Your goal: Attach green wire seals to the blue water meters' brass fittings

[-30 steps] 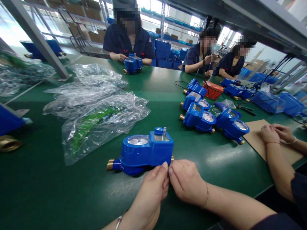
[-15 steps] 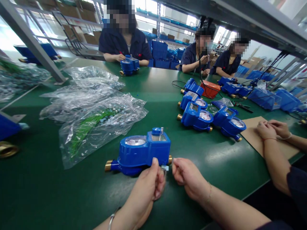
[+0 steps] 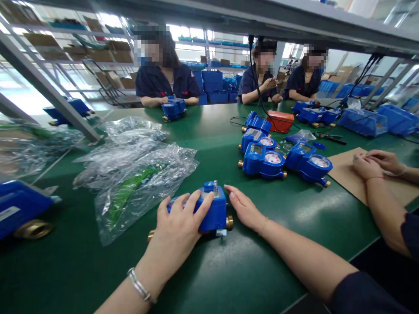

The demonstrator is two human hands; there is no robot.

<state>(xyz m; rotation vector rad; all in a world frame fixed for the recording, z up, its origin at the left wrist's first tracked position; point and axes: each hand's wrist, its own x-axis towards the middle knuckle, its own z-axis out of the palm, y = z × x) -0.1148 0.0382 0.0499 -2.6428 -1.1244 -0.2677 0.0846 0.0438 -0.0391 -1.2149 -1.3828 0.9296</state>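
A blue water meter with brass pipe ends lies on the green table in front of me. My left hand is laid over its top from the left, fingers spread and curled round the body, covering most of the round dial. My right hand is open just right of the meter, fingers stretched out and holding nothing; whether the fingertips touch the casing, I cannot tell. A small light-blue seal tag hangs low by the meter's right brass end.
Clear plastic bags with green wires and light-blue tags lie left. Several blue water meters stand right of centre, near an orange-red box. A co-worker's hands rest over cardboard at right. Another meter is at left.
My left hand has moved from the seal tag by the right brass end up onto the meter's top. My right hand has opened from a pinch. The meter has turned slightly.
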